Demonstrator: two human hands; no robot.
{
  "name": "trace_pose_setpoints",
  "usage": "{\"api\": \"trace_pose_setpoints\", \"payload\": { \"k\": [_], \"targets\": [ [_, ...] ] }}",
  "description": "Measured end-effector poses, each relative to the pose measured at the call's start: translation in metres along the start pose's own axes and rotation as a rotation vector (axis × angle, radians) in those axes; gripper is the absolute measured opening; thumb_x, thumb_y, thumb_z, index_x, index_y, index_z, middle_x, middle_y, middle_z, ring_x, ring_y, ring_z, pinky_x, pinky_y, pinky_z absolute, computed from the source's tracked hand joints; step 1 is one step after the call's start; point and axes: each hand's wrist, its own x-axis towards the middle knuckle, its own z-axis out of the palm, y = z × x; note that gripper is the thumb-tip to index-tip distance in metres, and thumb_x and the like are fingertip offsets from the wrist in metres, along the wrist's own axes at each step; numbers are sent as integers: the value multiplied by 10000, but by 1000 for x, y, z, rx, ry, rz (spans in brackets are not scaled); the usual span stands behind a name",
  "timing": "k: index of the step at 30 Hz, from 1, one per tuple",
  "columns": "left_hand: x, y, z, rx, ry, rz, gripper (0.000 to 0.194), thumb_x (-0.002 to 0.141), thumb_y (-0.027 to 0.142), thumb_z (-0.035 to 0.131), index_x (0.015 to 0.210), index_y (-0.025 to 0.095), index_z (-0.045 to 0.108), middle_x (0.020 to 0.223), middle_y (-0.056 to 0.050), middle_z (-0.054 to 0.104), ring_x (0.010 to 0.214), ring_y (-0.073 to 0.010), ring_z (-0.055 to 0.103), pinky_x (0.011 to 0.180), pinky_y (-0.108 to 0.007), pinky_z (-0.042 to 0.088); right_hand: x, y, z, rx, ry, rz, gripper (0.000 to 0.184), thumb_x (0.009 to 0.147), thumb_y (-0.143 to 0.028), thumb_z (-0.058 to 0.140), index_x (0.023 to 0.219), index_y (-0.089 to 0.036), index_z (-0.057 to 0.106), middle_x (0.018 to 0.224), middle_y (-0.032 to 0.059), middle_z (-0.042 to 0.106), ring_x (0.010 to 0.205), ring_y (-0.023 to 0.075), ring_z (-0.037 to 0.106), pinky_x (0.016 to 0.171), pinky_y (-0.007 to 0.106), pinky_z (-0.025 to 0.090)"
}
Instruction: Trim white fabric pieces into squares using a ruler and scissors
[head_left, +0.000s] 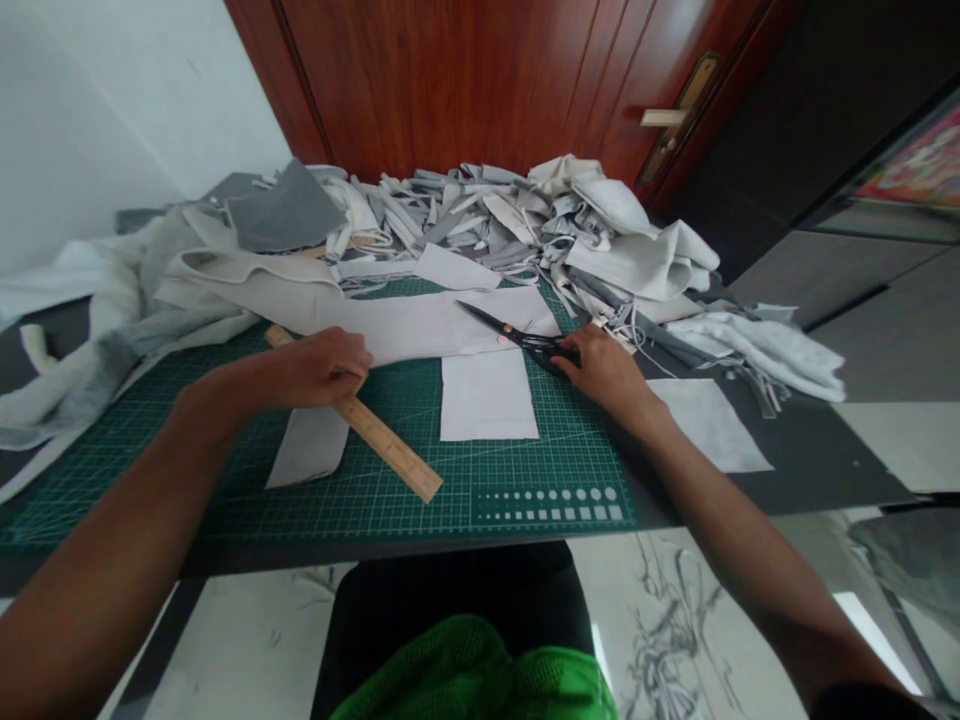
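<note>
My left hand point(315, 368) clasps the wooden ruler point(390, 450), pinning it to the green cutting mat point(337, 510) so it cannot slide. My right hand point(600, 372) closes on the black scissors point(544, 350), keeping their blades low across a pale fabric strip point(420, 330).

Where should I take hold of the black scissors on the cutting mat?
Take the black scissors by their loop handles, coming from the right, where your right hand sits beside them. The pointed blades run up and left over the pale fabric strip, so the handle end is probably the safer, easier part to grip.
</note>
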Motion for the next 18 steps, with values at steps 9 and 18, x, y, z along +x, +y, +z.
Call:
{"api": "trace_pose_setpoints", "payload": {
  "k": [9, 18],
  "targets": [
    [9, 10, 0, 131, 158, -110, 341, 988, 109, 399, 951, 146, 736, 894, -12, 704, 926, -170, 558, 985, -347, 338, -6, -5, -19, -168, -82, 53, 248, 952, -298, 613, 1118, -144, 716, 1124, 166, 760, 1009, 316, 711, 795, 377, 528],
    [43, 56, 40, 16, 239, 96, 369, 1021, 165, 429, 1296, 247, 661, 1249, -91, 650, 1171, -256, 562, 1063, -421, 416, -1, 16, -17, -26, -72, -10, 269, 925, -330, 656, 1123, -160, 716, 1121, 115, 771, 993, 273, 717, 791, 347, 532]
  ]
}}
